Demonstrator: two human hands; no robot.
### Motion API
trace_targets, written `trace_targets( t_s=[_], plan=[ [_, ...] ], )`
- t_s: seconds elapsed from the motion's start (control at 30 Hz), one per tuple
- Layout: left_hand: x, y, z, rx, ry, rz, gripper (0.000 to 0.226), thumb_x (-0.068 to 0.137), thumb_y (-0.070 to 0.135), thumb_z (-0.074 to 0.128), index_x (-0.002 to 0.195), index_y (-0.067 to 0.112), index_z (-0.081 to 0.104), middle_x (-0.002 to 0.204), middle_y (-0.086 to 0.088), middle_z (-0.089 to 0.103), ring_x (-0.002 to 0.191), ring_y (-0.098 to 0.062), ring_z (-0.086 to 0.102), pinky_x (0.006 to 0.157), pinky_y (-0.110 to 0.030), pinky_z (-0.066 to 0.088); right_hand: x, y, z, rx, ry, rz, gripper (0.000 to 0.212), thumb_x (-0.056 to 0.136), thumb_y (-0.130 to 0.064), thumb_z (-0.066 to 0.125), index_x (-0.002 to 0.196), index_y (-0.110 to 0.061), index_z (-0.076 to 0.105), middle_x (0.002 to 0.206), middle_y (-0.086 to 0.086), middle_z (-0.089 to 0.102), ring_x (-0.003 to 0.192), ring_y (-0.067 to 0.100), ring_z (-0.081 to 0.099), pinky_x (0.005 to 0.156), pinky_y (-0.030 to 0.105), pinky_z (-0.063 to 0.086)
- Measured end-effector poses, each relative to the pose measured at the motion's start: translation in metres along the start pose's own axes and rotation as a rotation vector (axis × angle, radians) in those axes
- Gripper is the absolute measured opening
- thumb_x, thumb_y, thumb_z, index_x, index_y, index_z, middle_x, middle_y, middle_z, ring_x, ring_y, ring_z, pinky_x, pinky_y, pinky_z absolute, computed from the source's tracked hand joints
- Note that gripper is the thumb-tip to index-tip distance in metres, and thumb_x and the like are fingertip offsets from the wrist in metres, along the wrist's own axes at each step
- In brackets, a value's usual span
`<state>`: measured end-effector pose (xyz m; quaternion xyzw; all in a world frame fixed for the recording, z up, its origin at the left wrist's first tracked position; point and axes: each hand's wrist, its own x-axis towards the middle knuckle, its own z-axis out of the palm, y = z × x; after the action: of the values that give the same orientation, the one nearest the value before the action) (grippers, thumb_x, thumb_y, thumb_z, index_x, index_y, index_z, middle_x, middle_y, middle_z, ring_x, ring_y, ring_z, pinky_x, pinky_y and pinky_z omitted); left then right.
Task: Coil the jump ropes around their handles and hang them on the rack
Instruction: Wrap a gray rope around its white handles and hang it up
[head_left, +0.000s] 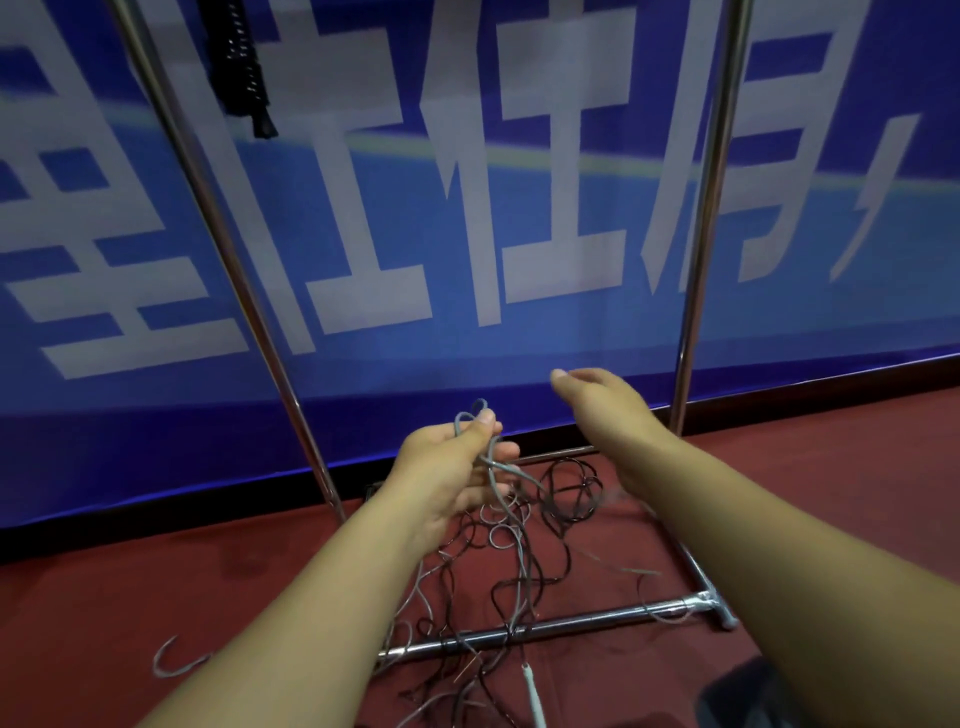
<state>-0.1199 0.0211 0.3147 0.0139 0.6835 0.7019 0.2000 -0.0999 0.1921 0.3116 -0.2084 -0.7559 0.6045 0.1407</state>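
white handle (534, 693): lies on the red floor (156, 587) at the bottom edge, near side of the rack's base bar, grey cord running up from it.
rope tangle (511, 561): grey and black cords mixed in loose loops on the floor, draped over and around the front base bar (550, 626) of the rack; some turns look wrapped on the bar near its middle. One grey cord end curls on the floor at lower left.
dark object (748, 696): bottom right corner, blurred, can't tell what it is.
left hand (447, 470): palm up, fingers curled, thumb pressing a grey rope (480, 421) against them; a small loop sticks up above the thumb, the rest hangs down into the tangle.
right hand (605, 410): raised beside the left, apart from it; fingertips drawn together. Whether a cord sits between them can't be made out, too blurred.
rack uprights: two shiny metal poles, left pole (244, 291) and right pole (704, 223), rising from the base past the top edge.
black coiled rope (241, 67): hangs top left, just beside the left pole.
banner (519, 208): blue with large white characters, behind the rack.
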Motion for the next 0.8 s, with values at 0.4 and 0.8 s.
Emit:
trace_targets(
  t_s=[0.4, 0.8],
  plan=[
    [0.004, 0.0, 0.002, -0.286, 0.001, -0.025, 0.02, 0.099, 0.016, 0.061, 0.115, 0.003, 0.059, 0.098, -0.014, 0.072, 0.072, -0.021, 0.076, 0.058, -0.029, 0.061, -0.017, 0.009, 0.025, -0.082, -0.307, 0.024, 0.061, 0.101, -0.061, 0.036, 0.089, -0.015, 0.074, 0.075, -0.002, 0.075, 0.063, 0.006, 0.063, 0.071, 0.03, 0.043],
    [0.012, -0.002, -0.019, -0.333, 0.139, 0.024, 0.017, 0.098, 0.004, 0.058, 0.115, 0.002, 0.061, 0.101, -0.016, 0.071, 0.072, -0.019, 0.076, 0.058, -0.029, 0.061, -0.027, 0.013, 0.014, -0.287, -0.698, 0.151, 0.056, 0.103, -0.057, 0.034, 0.088, -0.015, 0.067, 0.081, 0.005, 0.071, 0.079, 0.017, 0.063, 0.075, 0.03, 0.044]
  ],
)
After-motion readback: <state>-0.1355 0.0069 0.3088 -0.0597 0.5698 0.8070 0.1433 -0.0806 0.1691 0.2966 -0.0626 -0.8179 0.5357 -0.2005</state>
